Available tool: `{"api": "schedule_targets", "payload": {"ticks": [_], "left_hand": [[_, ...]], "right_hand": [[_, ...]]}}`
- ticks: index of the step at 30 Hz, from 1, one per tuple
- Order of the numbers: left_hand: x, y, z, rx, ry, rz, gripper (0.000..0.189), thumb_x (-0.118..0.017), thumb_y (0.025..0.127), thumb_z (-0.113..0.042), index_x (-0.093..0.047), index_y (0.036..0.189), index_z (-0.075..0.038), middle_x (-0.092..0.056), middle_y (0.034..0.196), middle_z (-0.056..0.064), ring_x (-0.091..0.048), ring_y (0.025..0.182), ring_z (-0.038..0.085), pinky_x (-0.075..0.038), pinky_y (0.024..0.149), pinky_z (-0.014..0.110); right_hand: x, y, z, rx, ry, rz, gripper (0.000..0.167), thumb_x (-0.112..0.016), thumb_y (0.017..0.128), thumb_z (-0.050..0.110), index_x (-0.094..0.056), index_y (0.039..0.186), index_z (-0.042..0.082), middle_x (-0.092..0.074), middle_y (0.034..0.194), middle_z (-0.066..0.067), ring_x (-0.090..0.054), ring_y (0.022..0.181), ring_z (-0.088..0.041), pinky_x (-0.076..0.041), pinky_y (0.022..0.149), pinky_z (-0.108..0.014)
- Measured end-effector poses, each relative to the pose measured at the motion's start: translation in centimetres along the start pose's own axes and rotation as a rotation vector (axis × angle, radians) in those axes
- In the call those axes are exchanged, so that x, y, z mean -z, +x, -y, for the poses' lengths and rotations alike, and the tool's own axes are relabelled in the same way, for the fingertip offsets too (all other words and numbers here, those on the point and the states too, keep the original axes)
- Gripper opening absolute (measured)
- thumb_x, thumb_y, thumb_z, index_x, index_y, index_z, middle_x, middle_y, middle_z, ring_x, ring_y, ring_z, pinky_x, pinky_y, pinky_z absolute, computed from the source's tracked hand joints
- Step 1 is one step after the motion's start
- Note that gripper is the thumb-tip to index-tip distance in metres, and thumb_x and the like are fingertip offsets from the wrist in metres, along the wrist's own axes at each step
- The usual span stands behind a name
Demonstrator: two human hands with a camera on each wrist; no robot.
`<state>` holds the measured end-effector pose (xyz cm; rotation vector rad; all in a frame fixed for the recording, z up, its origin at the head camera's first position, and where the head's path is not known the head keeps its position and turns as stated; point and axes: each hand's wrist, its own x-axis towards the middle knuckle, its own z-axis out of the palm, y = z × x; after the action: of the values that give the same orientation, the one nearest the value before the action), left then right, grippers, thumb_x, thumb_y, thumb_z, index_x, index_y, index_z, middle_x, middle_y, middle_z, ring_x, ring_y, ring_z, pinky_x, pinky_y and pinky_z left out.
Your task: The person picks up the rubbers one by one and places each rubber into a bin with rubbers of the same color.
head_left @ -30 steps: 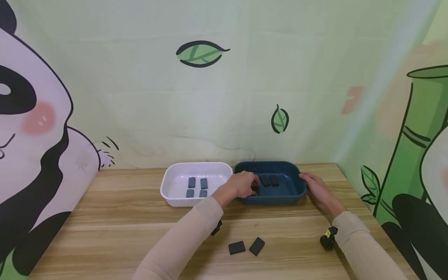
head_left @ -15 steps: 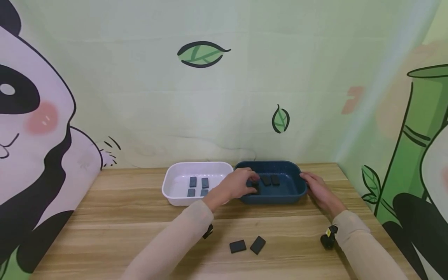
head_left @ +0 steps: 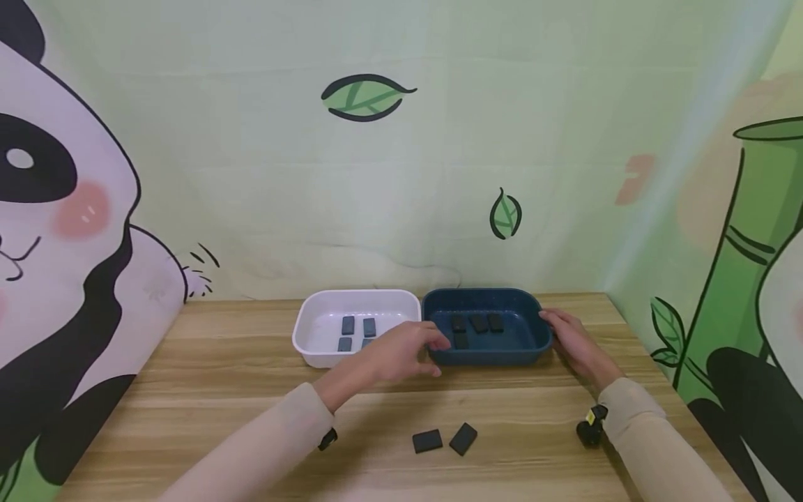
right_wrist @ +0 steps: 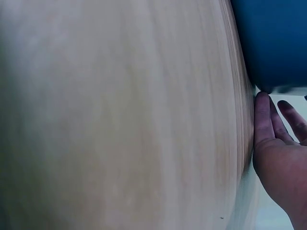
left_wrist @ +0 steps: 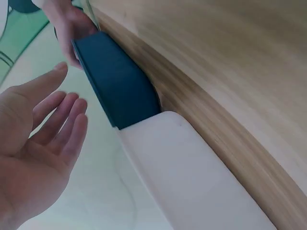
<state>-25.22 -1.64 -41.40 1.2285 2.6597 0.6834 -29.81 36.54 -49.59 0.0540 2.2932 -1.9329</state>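
Observation:
My left hand [head_left: 401, 348] hovers just in front of where the two bins meet, fingers spread and holding nothing; the left wrist view shows its bare palm [left_wrist: 38, 163]. In the dark blue plastic bin [head_left: 489, 358] lie several small black rectangular tiles [head_left: 479, 323], two of them in a column at its left end. My right hand [head_left: 574, 341] rests against that bin's right end; in the right wrist view its fairly straight fingers [right_wrist: 263, 115] touch the lower side. Two more black tiles lie on the table, one flat-on [head_left: 427, 440] and one slanted tile [head_left: 463, 439].
Left of the blue bin, right beside it, stands a white bin [head_left: 314, 358] holding several grey-blue tiles [head_left: 348, 325]. The wooden table [head_left: 219, 404] runs back to a printed panda-and-leaf cloth [head_left: 251, 174] behind the bins.
My left hand has let go of a black tile at the blue bin's left end and drawn back left and toward me. My right hand stays at the bin's right end.

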Motion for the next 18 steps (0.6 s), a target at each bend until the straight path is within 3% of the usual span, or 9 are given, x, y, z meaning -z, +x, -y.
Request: {"api": "schedule_targets", "payload": {"ticks": [6, 11, 18], "left_hand": [[-0.7, -2.4, -1.0, -0.052, 0.035, 0.129, 0.036, -0.083, 0.094, -0.015, -0.074, 0.128, -0.009, -0.072, 0.124, 0.003, -0.067, 0.113, 0.015, -0.054, 0.099, 0.026], [-2.4, -3.9, -0.9, -0.042, 0.073, 0.23, 0.038, -0.085, 0.092, -0.015, -0.074, 0.128, -0.011, -0.072, 0.122, -0.003, -0.066, 0.111, 0.008, -0.053, 0.098, 0.022], [-4.0, -5.3, -0.8, -0.06, 0.157, 0.256, 0.045, -0.09, 0.086, -0.019, -0.073, 0.128, -0.013, -0.07, 0.124, -0.004, -0.063, 0.114, 0.007, -0.05, 0.102, 0.023]], "right_hand": [[0.1, 0.0, 0.1, -0.006, 0.0, 0.004, 0.069, -0.044, 0.115, 0.039, -0.03, 0.159, -0.012, -0.036, 0.16, -0.027, -0.056, 0.106, 0.004, -0.053, 0.09, -0.015], [0.2, 0.0, -0.1, -0.004, -0.016, 0.0, 0.069, -0.044, 0.115, 0.04, -0.031, 0.158, -0.012, -0.035, 0.161, -0.027, -0.054, 0.109, 0.002, -0.052, 0.09, -0.014], [0.1, 0.0, 0.0, 0.003, -0.004, 0.007, 0.067, -0.044, 0.115, 0.038, -0.032, 0.158, -0.012, -0.037, 0.159, -0.026, -0.056, 0.107, 0.004, -0.052, 0.092, -0.015]]}}
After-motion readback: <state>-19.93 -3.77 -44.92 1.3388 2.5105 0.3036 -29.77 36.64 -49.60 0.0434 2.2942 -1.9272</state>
